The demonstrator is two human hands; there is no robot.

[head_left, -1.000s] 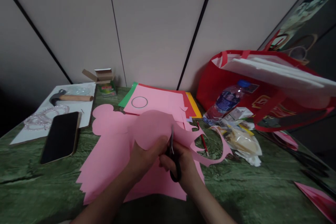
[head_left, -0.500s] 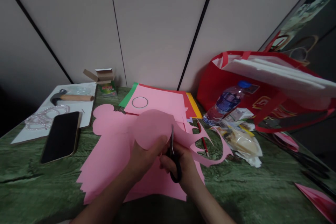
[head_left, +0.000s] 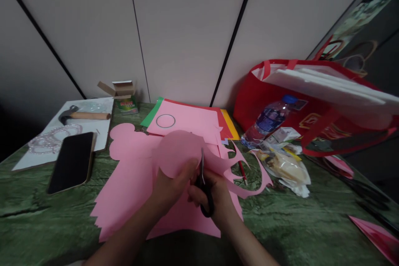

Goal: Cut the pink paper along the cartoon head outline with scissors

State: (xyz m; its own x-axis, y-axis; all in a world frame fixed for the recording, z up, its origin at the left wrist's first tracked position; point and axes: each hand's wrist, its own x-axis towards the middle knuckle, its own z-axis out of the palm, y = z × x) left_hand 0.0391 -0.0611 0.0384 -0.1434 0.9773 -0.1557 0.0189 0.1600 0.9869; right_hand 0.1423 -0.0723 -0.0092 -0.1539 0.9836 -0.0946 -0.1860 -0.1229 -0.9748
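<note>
My left hand is closed on a pink paper with a rounded outline, its thumb on top near the lower right edge. Black-handled scissors are in my right hand, fingers wrapped through the loops. The blades point away from me and lie at the right edge of the round part. From there a curved paper offcut trails to the right. Beneath both hands lies a stack of pink sheets. Pink paper circles rest on its far left corner.
On the left are a phone, a hammer on a white board and a small open box. Coloured sheets and a ring lie at the back. A bottle, plastic wrapping and a red bag stand right.
The scissors and right hand have shifted very slightly left, and the trailing offcut has moved a little with them. The left hand keeps its hold on the paper.
</note>
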